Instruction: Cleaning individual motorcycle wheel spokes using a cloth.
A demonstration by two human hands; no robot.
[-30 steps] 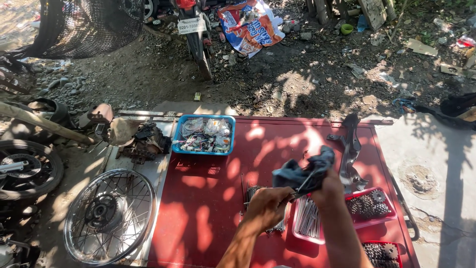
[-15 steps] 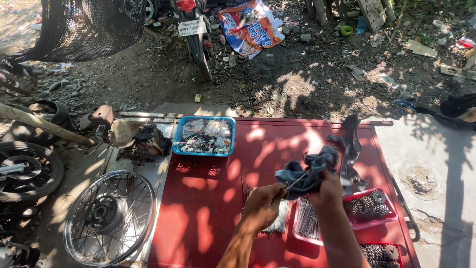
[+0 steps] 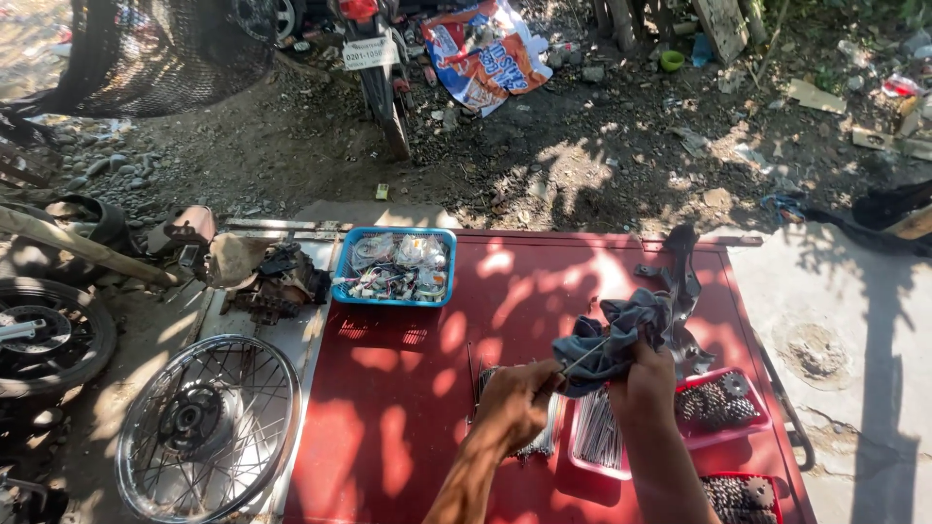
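**Spoke held in cloth over red work surface**

The right hand (image 3: 646, 383) is closed around a bunched grey-blue cloth (image 3: 612, 340), fingers clamped on the fabric, held above the red metal panel (image 3: 408, 388) that serves as the work surface. The left hand (image 3: 515, 403) is closed with fingers pinched on the lower end of a thin metal spoke (image 3: 580, 361); the spoke's upper end runs into the cloth. Both hands are raised clear of the panel.

Below the hands, a loose bundle of spokes (image 3: 544, 437) lies on the panel, and a white-lined red tray (image 3: 602, 437) holds more spokes. Just beside it to the right, a red tray of sprockets (image 3: 723, 403) rests on the panel, with another (image 3: 738, 495) near the lower edge. A dark metal bracket (image 3: 680, 277) stands behind the cloth.

At the panel's far left corner sits a blue plastic basket (image 3: 393, 267) of small bagged parts. Left of the panel, a spoked wheel rim (image 3: 209, 427) lies flat on the ground, with a tyred wheel (image 3: 44, 335) further left. A motorcycle (image 3: 374, 58) is parked on the dirt beyond.
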